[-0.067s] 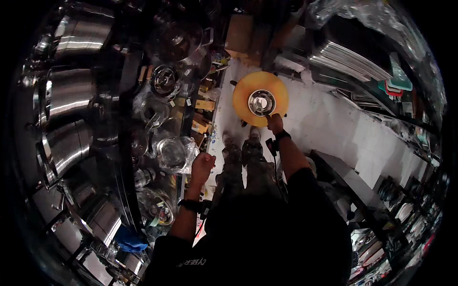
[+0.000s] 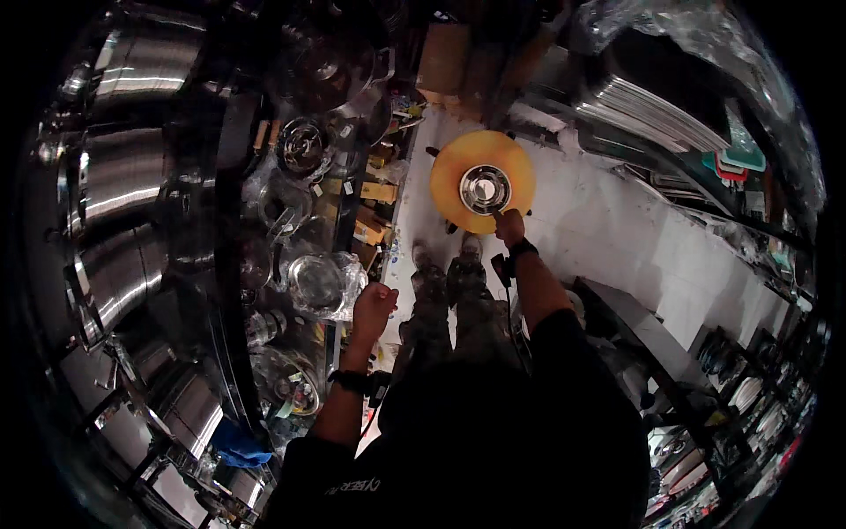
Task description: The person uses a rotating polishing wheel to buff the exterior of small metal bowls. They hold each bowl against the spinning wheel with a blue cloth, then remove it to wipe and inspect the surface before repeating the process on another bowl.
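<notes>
A shiny round metal pan [image 2: 485, 189] is at or above a round orange-yellow stool [image 2: 454, 167]; from above I cannot tell whether it touches the seat. My right hand [image 2: 509, 227] is closed at the pan's near edge, around what looks like its short dark handle. My left hand [image 2: 376, 305] is curled into a loose fist with nothing visible in it. It hangs beside a plastic-wrapped round metal dish [image 2: 319, 284] on the left-hand shelf. Both wrists wear dark bands with cables.
Large steel pots [image 2: 128, 167] line the far left. Shelves on the left hold wrapped pans and small yellow boxes [image 2: 379, 192]. Cardboard boxes [image 2: 443, 57] stand ahead. Stacked trays [image 2: 648, 110] sit on the right rack, above the pale floor [image 2: 582, 212]. A dark-edged shelf [image 2: 634, 326] lies near my right.
</notes>
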Demonstrator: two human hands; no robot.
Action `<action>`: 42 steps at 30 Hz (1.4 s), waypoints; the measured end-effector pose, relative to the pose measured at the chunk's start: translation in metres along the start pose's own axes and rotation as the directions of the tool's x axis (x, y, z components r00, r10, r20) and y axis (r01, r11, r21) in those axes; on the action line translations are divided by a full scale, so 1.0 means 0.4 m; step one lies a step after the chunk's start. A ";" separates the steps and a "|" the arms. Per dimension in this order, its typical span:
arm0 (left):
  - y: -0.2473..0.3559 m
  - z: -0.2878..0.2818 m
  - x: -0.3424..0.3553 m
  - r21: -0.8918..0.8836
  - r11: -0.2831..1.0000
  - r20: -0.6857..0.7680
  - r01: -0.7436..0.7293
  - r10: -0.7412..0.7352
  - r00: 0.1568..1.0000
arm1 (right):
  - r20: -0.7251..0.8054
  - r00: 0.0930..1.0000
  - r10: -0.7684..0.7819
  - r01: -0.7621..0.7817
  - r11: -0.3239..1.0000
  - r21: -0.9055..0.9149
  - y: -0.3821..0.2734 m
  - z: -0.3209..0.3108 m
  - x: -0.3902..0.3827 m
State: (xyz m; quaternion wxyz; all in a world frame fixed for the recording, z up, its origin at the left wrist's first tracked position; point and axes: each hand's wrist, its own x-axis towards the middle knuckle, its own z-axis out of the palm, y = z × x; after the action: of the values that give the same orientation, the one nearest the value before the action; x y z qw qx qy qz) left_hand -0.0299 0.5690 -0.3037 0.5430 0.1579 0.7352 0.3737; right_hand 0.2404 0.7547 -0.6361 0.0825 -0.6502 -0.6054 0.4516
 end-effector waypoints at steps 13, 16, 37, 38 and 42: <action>-0.094 -0.044 -0.001 0.077 0.996 -0.017 -0.052 0.054 0.998 | 0.029 0.960 0.277 -0.253 0.912 -0.322 -0.041 0.007 0.042; -0.070 -0.046 0.001 0.071 0.997 -0.037 -0.006 0.008 0.999 | -0.013 0.939 0.342 -0.342 0.939 0.031 -0.010 0.017 0.053; 0.178 -0.163 -0.388 -0.506 0.819 -0.060 -0.272 0.281 0.958 | 0.750 0.430 -0.503 0.137 0.857 0.496 -1.021 -0.378 -0.616; 0.139 -0.180 -0.404 -0.604 0.713 -0.125 -0.357 0.358 0.925 | 0.772 0.391 -0.501 0.165 0.863 0.477 -1.075 -0.368 -0.675; 0.054 -0.278 -0.561 -0.883 0.297 -0.227 -0.363 0.404 0.886 | 0.857 0.189 -0.479 0.239 0.869 0.433 -1.168 -0.300 -0.844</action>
State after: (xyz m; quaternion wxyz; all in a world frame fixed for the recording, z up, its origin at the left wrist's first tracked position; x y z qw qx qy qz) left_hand -0.0546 0.3984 -0.1211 0.4481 0.0148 0.3411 0.8262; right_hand 0.0376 0.6349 -0.0966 -0.1231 -0.0791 -0.6184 0.7722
